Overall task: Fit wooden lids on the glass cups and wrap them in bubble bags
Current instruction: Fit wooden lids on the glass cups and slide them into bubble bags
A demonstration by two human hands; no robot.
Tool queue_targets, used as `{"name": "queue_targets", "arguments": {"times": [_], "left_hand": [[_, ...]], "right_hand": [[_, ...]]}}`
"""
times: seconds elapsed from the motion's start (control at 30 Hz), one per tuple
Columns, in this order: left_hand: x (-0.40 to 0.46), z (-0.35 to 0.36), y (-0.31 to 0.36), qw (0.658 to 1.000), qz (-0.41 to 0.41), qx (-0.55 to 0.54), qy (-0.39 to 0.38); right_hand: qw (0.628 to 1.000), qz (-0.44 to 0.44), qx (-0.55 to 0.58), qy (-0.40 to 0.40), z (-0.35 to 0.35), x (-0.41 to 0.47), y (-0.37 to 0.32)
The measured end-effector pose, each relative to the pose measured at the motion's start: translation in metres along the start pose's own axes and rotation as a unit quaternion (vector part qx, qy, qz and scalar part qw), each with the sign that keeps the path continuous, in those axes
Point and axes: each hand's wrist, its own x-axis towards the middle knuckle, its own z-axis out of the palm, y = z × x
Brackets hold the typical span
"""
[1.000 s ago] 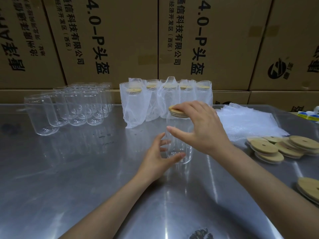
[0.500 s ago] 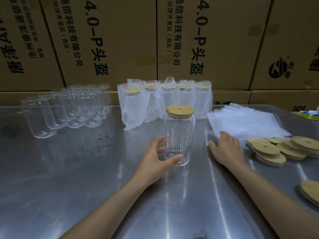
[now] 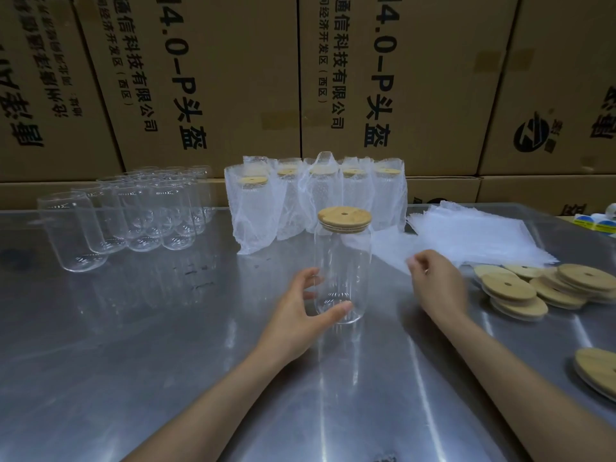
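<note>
Head view: the lidded cup (image 3: 343,268) stands upright near the middle of the table (image 3: 133,361), the left hand (image 3: 300,308) gripping its base. Just right of it, the right hand (image 3: 433,281) pinches a bubble bag (image 3: 390,251) off the stack (image 3: 483,235). Best to lift one sheet only, open its mouth, and keep the cup steady.

Five wrapped cups (image 3: 313,198) far centre. One lidded bare cup (image 3: 343,261) near centre. Roughly a dozen empty glasses (image 3: 133,211) far left, exact count unclear. One bag stack (image 3: 473,235) right.
</note>
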Motion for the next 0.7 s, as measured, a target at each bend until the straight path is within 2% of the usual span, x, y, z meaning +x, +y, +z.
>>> {"name": "queue_targets", "arguments": {"times": [0.1,0.27,0.37,0.5,0.6,0.7], "left_hand": [[-0.001,0.001,0.000,1.000,0.008,0.006,0.002],[-0.005,-0.002,0.010,0.997,0.050,0.024,0.055],[-0.008,-0.007,0.021,0.985,0.119,0.019,0.123],[-0.013,-0.015,0.034,0.966,0.179,-0.003,0.188],[-0.017,-0.018,0.037,0.964,0.172,-0.060,0.192],[-0.017,-0.023,0.043,0.953,0.159,-0.051,0.253]], "right_hand": [[0.979,-0.015,0.177,0.097,-0.007,-0.001,-0.017],[0.934,-0.141,0.273,0.183,-0.020,-0.016,-0.053],[0.908,-0.258,0.268,0.191,-0.026,-0.029,-0.069],[0.874,-0.409,0.182,0.188,-0.026,-0.044,-0.082],[0.862,-0.452,0.131,0.188,-0.022,-0.052,-0.085],[0.862,-0.455,0.123,0.185,-0.020,-0.057,-0.086]]}}
